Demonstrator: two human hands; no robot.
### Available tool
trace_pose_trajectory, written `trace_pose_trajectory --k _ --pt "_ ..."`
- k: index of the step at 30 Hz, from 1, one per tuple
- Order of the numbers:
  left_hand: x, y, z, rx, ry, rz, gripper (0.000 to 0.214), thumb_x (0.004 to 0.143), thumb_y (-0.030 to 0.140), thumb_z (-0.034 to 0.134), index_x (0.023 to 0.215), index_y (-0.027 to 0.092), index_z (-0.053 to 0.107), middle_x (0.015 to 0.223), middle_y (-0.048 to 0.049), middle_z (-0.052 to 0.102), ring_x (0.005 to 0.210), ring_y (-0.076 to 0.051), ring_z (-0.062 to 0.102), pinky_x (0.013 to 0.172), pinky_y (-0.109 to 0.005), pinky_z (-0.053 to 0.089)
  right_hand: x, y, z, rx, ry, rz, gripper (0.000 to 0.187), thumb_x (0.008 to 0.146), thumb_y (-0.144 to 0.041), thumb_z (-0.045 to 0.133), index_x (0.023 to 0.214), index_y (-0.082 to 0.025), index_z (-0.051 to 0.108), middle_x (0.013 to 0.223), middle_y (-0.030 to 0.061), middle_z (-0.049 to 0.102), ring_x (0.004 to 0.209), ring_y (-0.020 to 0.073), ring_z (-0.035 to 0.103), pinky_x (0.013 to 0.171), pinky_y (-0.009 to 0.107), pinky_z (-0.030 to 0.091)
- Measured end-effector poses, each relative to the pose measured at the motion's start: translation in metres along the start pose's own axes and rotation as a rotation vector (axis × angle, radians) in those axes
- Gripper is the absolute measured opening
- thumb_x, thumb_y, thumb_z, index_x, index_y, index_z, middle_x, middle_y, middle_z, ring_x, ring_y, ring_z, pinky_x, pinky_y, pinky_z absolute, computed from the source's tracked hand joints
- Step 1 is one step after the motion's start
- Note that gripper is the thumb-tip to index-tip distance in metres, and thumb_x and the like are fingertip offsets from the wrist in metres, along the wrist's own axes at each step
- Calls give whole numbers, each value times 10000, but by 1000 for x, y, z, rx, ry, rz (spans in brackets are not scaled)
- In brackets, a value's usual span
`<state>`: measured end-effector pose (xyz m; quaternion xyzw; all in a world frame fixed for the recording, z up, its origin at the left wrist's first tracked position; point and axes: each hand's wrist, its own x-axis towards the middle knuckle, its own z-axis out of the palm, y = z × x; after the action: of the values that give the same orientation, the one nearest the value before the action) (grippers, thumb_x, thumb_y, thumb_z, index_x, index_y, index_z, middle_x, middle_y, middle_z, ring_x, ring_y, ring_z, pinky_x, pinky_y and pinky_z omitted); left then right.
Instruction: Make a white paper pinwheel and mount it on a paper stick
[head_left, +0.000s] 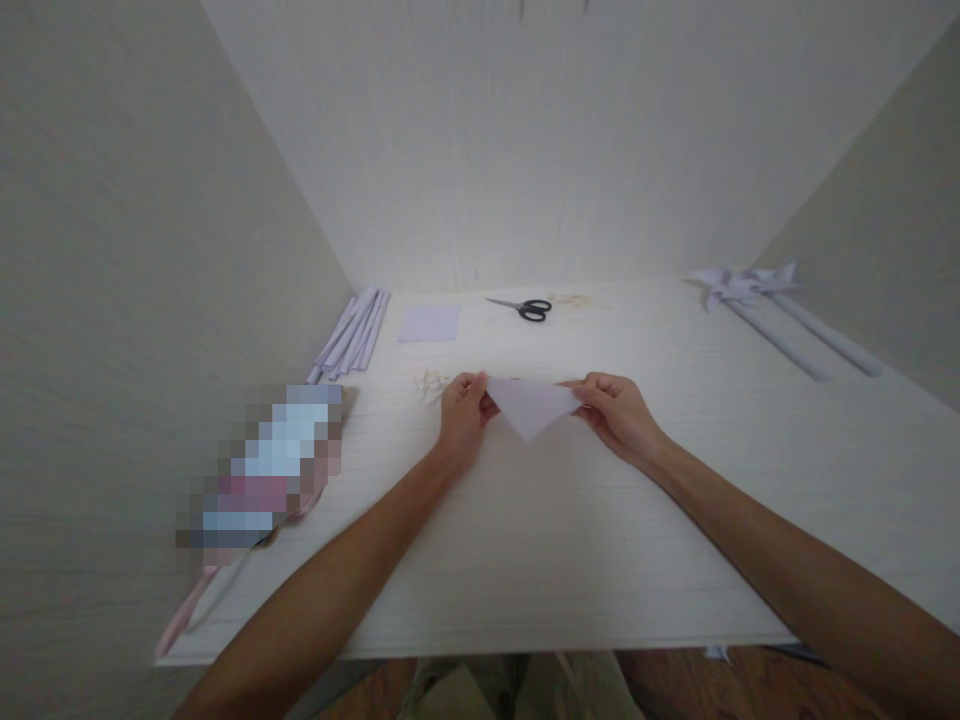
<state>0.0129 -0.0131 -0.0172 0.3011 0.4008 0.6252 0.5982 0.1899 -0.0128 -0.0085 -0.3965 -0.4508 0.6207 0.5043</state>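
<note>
A pale lilac sheet of paper folded into a triangle [531, 405] is held just above the white table [555, 560], its point facing me. My left hand [462, 415] pinches the triangle's left corner. My right hand [619, 412] pinches its right corner. Both hands have their fingers closed on the paper.
Black-handled scissors [527, 308] lie at the back, beside a flat lilac square of paper [429, 323]. Several rolled paper sticks [351, 335] lie at the back left. Paper pinwheels on sticks [757, 295] lie at the back right. A blurred-out object [266, 470] sits at the left edge. Walls enclose three sides.
</note>
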Motion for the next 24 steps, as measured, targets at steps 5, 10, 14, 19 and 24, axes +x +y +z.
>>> trace_pose_trajectory --k 5,10,14,19,24 --pt "-8 0 5 190 -151 -35 231 649 318 606 647 161 436 634 -9 625 606 -121 613 629 -273 479 7 -3 -7 93 235 -125 265 611 -272 651 544 -200 405 610 -5 626 599 122 581 551 236 448" --pt "-16 -1 11 532 -370 -64 168 663 294 573 625 151 494 551 4 571 529 -102 562 510 -206 392 3 -2 -7 -47 272 -189 267 633 -328 637 633 -223 392 548 -36 580 534 127 560 510 242 423" --pt "-20 -2 13 773 -451 53 236 715 347 491 581 154 513 500 33 452 452 -71 388 428 -206 262 -3 3 2 -250 200 -230 284 649 -372 619 589 -209 394 454 -59 448 439 88 458 429 206 330" --pt "-25 -3 18 989 -454 195 328 766 367 411 510 161 395 494 46 345 483 -75 314 466 -225 228 -7 6 8 -308 188 -262 287 671 -348 602 569 -194 383 440 -93 288 378 39 242 370 191 177" --pt "-30 -3 21 1093 -425 275 293 796 339 373 563 163 398 522 46 386 519 -83 356 514 -226 254 -8 8 9 -180 185 -213 272 670 -335 612 574 -191 402 422 -95 318 365 39 252 361 192 165"
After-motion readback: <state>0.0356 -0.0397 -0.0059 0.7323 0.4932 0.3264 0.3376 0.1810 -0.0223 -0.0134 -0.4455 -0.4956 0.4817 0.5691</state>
